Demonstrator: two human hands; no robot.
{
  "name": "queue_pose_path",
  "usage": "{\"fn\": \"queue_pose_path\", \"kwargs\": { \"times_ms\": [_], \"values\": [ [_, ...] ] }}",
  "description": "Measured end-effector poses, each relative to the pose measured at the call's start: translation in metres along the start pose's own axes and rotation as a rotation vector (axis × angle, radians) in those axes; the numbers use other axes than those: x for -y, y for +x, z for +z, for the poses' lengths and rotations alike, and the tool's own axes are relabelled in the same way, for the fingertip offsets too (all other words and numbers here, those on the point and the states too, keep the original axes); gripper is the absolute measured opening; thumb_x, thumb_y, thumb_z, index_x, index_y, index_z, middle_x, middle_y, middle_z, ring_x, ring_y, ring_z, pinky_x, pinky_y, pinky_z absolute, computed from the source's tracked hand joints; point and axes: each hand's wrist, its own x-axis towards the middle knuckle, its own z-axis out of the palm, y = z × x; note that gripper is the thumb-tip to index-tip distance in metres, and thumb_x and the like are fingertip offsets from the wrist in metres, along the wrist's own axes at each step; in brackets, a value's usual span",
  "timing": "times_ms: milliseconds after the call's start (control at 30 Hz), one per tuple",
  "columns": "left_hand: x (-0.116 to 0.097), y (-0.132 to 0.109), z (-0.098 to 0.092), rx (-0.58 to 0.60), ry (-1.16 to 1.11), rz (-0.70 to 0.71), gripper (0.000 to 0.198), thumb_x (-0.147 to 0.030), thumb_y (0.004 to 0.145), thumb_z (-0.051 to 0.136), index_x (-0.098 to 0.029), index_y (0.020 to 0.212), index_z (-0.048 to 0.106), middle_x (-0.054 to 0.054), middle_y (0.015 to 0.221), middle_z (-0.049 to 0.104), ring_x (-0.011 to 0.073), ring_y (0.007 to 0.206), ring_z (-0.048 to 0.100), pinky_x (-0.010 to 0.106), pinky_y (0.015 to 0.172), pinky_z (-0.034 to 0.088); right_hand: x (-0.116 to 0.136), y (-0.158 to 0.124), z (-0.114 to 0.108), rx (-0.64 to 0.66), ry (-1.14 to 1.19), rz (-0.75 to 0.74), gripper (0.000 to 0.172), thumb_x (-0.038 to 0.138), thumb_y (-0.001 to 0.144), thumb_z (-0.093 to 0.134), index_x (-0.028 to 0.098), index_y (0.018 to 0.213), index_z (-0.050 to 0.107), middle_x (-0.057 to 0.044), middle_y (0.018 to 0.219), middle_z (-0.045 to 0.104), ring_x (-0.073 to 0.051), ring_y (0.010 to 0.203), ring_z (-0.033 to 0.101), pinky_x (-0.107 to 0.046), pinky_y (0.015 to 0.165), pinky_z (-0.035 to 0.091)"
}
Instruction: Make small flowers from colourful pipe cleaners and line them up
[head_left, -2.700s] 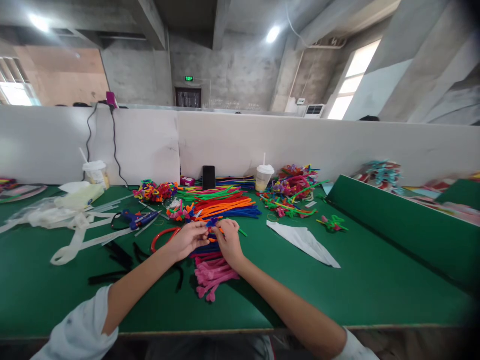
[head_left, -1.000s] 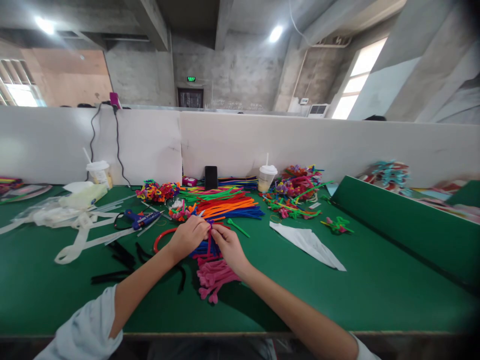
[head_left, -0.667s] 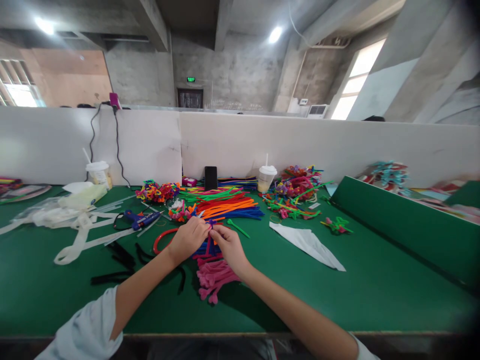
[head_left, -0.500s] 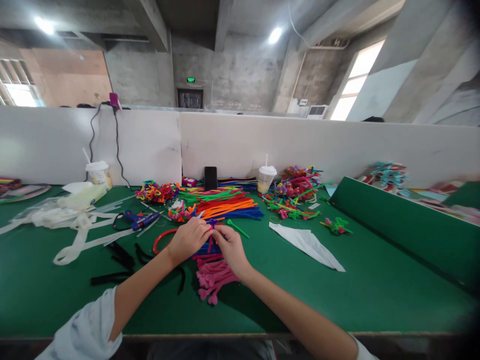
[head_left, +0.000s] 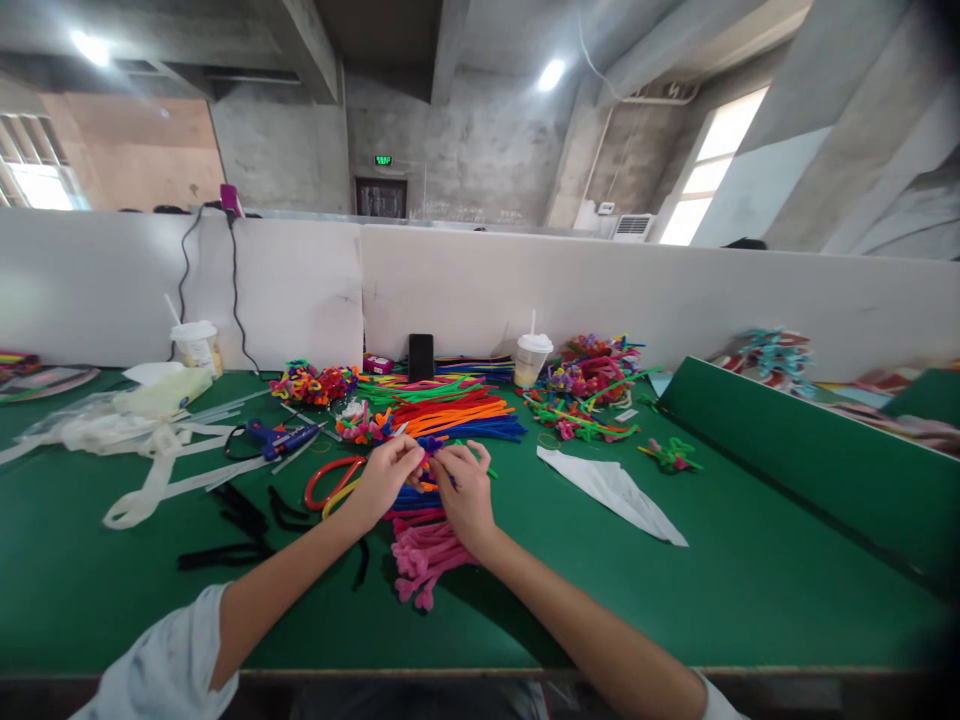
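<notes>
My left hand (head_left: 390,475) and my right hand (head_left: 466,498) meet over the middle of the table, fingertips pinched close together. Between them is a small purple pipe cleaner piece (head_left: 431,443), mostly hidden by the fingers. Below the hands lie a bundle of pink pipe cleaners (head_left: 424,560) with curled ends and some blue ones. Beside my left wrist is a red and yellow loop handle (head_left: 330,482), partly covered. Behind the hands, orange pipe cleaners (head_left: 469,413) lie in a row with red, green and blue ones.
On the left are a blue glue gun (head_left: 279,440), black pipe cleaner pieces (head_left: 244,515) and plastic bags (head_left: 97,425). A phone (head_left: 421,357) and a lidded cup (head_left: 532,360) stand by the partition. To the right lie white paper (head_left: 611,492) and a green flower shape (head_left: 673,453).
Both hands have turned slightly, and the right fingers have lifted and spread more. The left hand has shifted a little, showing more of the yellow loop handle.
</notes>
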Motion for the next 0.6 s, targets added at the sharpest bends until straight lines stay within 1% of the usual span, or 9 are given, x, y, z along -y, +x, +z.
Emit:
{"fn": "queue_pose_path", "kwargs": {
  "times_ms": [100,267,400,500,600],
  "values": [
    [0.0037,-0.0002,0.0004,0.022,-0.107,-0.027,0.032,-0.044,0.066,0.060,-0.015,0.066,0.047,-0.005,0.055,0.043,0.0080,0.051,0.044,0.023,0.048,0.047,-0.0019,-0.0003,0.0008,-0.022,-0.013,-0.031,0.023,0.018,0.085,0.044,0.021,0.069,0.061,0.003,0.067,0.064,-0.012,0.071,0.057,-0.034,0.089,0.022],
    [0.0095,0.0028,-0.0020,-0.025,-0.134,-0.044,0.034,-0.045,0.067,0.061,-0.015,0.072,0.046,-0.007,0.056,0.040,0.0060,0.047,0.041,0.023,0.045,0.047,-0.0049,0.0000,0.0019,-0.098,-0.036,-0.135,0.025,0.021,0.087,0.044,0.021,0.066,0.059,0.004,0.061,0.062,-0.011,0.067,0.055,-0.035,0.089,0.022],
    [0.0102,0.0064,-0.0063,-0.007,-0.156,-0.030,0.038,-0.046,0.065,0.063,-0.014,0.081,0.051,-0.005,0.059,0.043,0.0064,0.048,0.042,0.021,0.043,0.045,-0.0046,0.0001,0.0028,-0.118,-0.040,-0.169,0.026,0.022,0.087,0.043,0.020,0.067,0.059,0.004,0.060,0.062,-0.011,0.067,0.056,-0.034,0.088,0.022],
    [0.0085,0.0062,-0.0075,0.003,-0.153,-0.019,0.035,-0.044,0.064,0.065,-0.013,0.075,0.053,-0.005,0.058,0.044,0.0065,0.050,0.043,0.021,0.047,0.045,-0.0041,0.0001,0.0033,-0.117,-0.048,-0.163,0.026,0.021,0.087,0.043,0.020,0.067,0.059,0.005,0.060,0.062,-0.010,0.066,0.056,-0.034,0.088,0.022],
    [0.0045,0.0034,-0.0066,-0.028,-0.174,-0.062,0.034,-0.043,0.062,0.067,-0.012,0.071,0.054,-0.003,0.062,0.046,0.0077,0.056,0.045,0.021,0.051,0.046,-0.0045,0.0002,0.0034,-0.124,-0.083,-0.172,0.026,0.020,0.087,0.042,0.020,0.067,0.058,0.005,0.060,0.063,-0.010,0.066,0.056,-0.034,0.089,0.021]
  ]
}}
